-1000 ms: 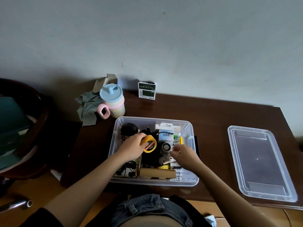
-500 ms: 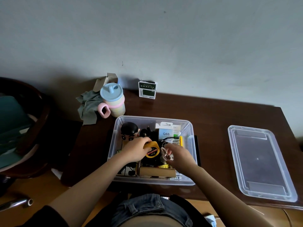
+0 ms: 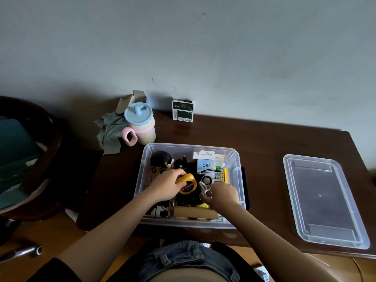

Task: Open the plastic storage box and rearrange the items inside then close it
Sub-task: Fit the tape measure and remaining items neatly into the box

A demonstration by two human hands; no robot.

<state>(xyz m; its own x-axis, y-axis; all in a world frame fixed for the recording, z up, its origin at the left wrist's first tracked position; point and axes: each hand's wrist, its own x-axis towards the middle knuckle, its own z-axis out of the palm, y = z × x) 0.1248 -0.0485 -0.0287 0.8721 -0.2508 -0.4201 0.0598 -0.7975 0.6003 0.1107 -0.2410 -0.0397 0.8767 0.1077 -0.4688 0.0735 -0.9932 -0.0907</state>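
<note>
The clear plastic storage box (image 3: 237, 157) stands open on the dark wooden desk, full of small items. My left hand (image 3: 165, 186) grips a yellow tape measure (image 3: 188, 184) in the middle of the box. My right hand (image 3: 223, 195) pinches a small white fan (image 3: 205, 187) just right of it. A black-haired cartoon figure (image 3: 160, 160) lies at the box's back left, a white Q88 carton (image 3: 206, 165) at the back, a brown cardboard tube (image 3: 195, 213) along the front. The clear lid (image 3: 323, 200) lies flat on the desk to the right.
A pastel sippy cup (image 3: 140, 127) with a pink handle stands behind the box at the left, beside a grey cloth (image 3: 110, 133). A small green-and-white box (image 3: 182, 111) leans on the wall. A dark round chair (image 3: 30, 155) is left of the desk.
My left hand has drawn the tape measure slightly toward the box's middle. My right hand moved left from the box's right side and took hold of the small white fan.
</note>
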